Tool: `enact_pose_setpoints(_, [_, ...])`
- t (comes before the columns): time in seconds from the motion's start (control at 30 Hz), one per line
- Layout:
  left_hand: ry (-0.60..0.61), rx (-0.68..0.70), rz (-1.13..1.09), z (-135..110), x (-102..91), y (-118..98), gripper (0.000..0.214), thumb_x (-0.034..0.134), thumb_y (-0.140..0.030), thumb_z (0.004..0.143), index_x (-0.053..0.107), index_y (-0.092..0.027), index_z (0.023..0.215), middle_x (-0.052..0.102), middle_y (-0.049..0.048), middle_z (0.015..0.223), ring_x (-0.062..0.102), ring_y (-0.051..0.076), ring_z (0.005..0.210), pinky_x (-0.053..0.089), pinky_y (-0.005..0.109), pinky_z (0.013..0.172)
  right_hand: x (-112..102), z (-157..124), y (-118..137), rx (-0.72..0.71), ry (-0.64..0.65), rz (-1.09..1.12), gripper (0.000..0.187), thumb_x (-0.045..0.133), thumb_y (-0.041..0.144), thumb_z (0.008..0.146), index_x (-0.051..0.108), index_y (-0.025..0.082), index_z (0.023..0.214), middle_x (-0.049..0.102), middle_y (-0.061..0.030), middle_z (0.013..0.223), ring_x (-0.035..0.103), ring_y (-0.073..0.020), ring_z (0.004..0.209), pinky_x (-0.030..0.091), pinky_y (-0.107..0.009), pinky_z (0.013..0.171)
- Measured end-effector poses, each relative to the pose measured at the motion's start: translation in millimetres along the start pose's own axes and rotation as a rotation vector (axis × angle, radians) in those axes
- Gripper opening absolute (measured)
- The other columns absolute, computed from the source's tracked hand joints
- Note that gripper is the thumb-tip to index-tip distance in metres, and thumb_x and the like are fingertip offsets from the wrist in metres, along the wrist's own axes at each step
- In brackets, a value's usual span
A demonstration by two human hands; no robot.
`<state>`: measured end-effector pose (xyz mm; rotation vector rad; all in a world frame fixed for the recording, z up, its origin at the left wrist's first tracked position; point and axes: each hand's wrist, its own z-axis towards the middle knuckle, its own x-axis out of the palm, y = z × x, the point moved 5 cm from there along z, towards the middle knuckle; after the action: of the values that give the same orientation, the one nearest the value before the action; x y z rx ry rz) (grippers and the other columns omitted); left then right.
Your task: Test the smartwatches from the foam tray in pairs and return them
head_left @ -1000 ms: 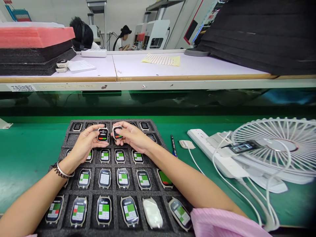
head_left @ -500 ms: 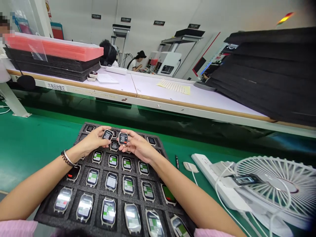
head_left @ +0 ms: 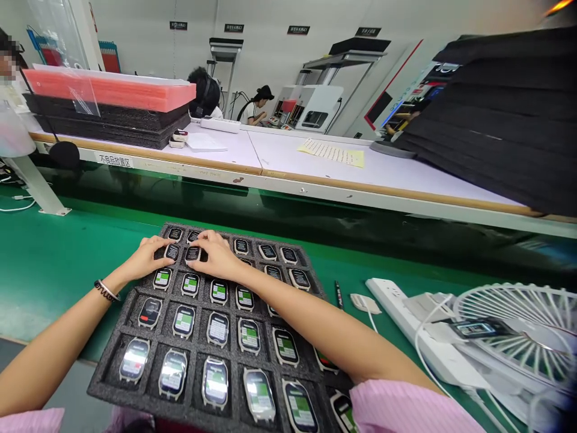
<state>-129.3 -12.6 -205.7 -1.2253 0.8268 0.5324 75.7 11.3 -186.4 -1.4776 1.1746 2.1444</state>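
A dark grey foam tray [head_left: 103, 377] with rows of square pockets holds many smartwatch cases without straps, most with lit screens. At its far left, my left hand [head_left: 146, 260] grips one smartwatch [head_left: 171, 252] between thumb and fingers, in the second row from the back. Beside it, my right hand [head_left: 219, 255] pinches another smartwatch [head_left: 193, 254] by its edges, over the neighbouring pocket. Both of these screens are dark with lines of white text. In nearer rows, several watches [head_left: 219, 291] show green and white blocks. My right forearm covers some pockets.
Right of the tray lie a marker pen [head_left: 339, 295], a small white puck with a cable [head_left: 365, 303], a power strip [head_left: 388, 294] and a white fan [head_left: 536, 325]. A raised shelf [head_left: 279, 150] behind bears foam sheets [head_left: 117, 90] and black cloth [head_left: 500, 126]. Other people sit beyond.
Both hands have moved left across the tray. The two watches, held up above the tray before, are now down at pockets in the second row. The view has shifted slightly.
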Motion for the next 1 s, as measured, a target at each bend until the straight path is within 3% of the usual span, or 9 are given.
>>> enact_pose_setpoints(0.1, [0.070,-0.012,0.107,0.8,1.0,3.9,0.066,0.062,-0.056,0.084,0.057,-0.025,0.142,0.058,0.0113,0.121,0.048,0.034,0.117,0.034,0.051,0.107,6.5,1.0,2.8,0.038,0.055,-0.112,0.054,0.080,0.042,0.088,0.063,0.020,0.134,0.045,-0.0175,0.141,0.042,-0.0380,0.129,0.037,-0.054,0.104])
enact_pose_setpoints(0.2, [0.115,-0.050,0.227,2.7,-6.9,-7.7,0.076,0.063,-0.061,0.082,0.051,-0.023,0.148,0.055,0.0142,0.126,0.046,0.036,0.116,0.035,0.052,0.106,-17.0,-7.1,-1.1,0.022,-0.046,-0.156,0.065,0.079,0.045,0.090,0.054,0.020,0.144,0.041,-0.0196,0.146,0.039,-0.0390,0.133,0.036,-0.054,0.104])
enact_pose_setpoints(0.3, [0.118,0.023,0.278,12.8,-11.7,-42.7,0.070,0.063,-0.057,0.085,0.054,-0.024,0.145,0.057,0.0142,0.126,0.045,0.037,0.118,0.036,0.051,0.105,-62.3,-24.1,-14.0,0.026,-0.173,-0.151,0.050,0.072,0.036,0.095,0.057,0.020,0.139,0.047,-0.0176,0.141,0.045,-0.0362,0.130,0.038,-0.051,0.102])
enact_pose_setpoints(0.37, [0.163,0.116,0.265,23.4,-4.8,-72.4,0.060,0.063,-0.052,0.087,0.059,-0.023,0.139,0.059,0.0132,0.124,0.046,0.035,0.120,0.036,0.048,0.105,-89.9,-38.8,-24.4,0.042,-0.184,-0.153,0.036,0.068,0.030,0.096,0.062,0.021,0.130,0.054,-0.0150,0.133,0.049,-0.0348,0.126,0.039,-0.050,0.101])
enact_pose_setpoints(0.5, [0.283,0.247,0.312,43.1,20.6,-117.7,0.052,0.065,-0.041,0.085,0.063,-0.019,0.132,0.060,0.0128,0.121,0.047,0.033,0.119,0.037,0.043,0.104,-108.9,-70.3,-39.1,0.112,0.026,-0.242,0.023,0.067,0.024,0.096,0.066,0.018,0.118,0.061,-0.0134,0.121,0.056,-0.0341,0.116,0.041,-0.049,0.096])
enact_pose_setpoints(0.6, [0.314,0.259,0.333,48.0,25.2,-126.6,0.050,0.067,-0.038,0.083,0.063,-0.018,0.129,0.061,0.0114,0.119,0.047,0.032,0.119,0.037,0.041,0.103,-100.4,-88.4,-38.2,0.135,0.119,-0.303,0.022,0.069,0.019,0.097,0.067,0.016,0.119,0.062,-0.0140,0.117,0.057,-0.0338,0.115,0.042,-0.046,0.094])
enact_pose_setpoints(0.73, [0.324,0.182,0.348,29.6,3.1,-108.5,0.038,0.069,-0.038,0.080,0.065,-0.020,0.114,0.061,0.0085,0.116,0.047,0.031,0.118,0.037,0.039,0.103,-73.3,-92.6,-15.6,0.017,0.166,-0.266,0.023,0.074,0.022,0.097,0.068,0.016,0.118,0.063,-0.0132,0.114,0.058,-0.0326,0.114,0.042,-0.043,0.091])
enact_pose_setpoints(0.87, [0.380,0.037,0.424,-8.8,-19.4,-77.2,0.030,0.069,-0.031,0.076,0.064,-0.020,0.103,0.061,0.0075,0.110,0.050,0.030,0.110,0.039,0.040,0.098,-39.8,-76.4,21.4,-0.153,0.208,-0.238,0.035,0.079,0.035,0.094,0.069,0.013,0.119,0.063,-0.0145,0.114,0.057,-0.0329,0.111,0.040,-0.045,0.093])
enact_pose_setpoints(1.0, [0.326,-0.056,0.468,-34.6,-22.3,-56.7,0.034,0.067,-0.029,0.074,0.064,-0.020,0.107,0.062,0.0097,0.107,0.053,0.032,0.103,0.041,0.042,0.092,-13.1,-50.0,48.0,-0.209,0.204,-0.344,0.044,0.073,0.048,0.096,0.070,0.007,0.111,0.062,-0.0183,0.113,0.057,-0.0351,0.107,0.039,-0.049,0.094])
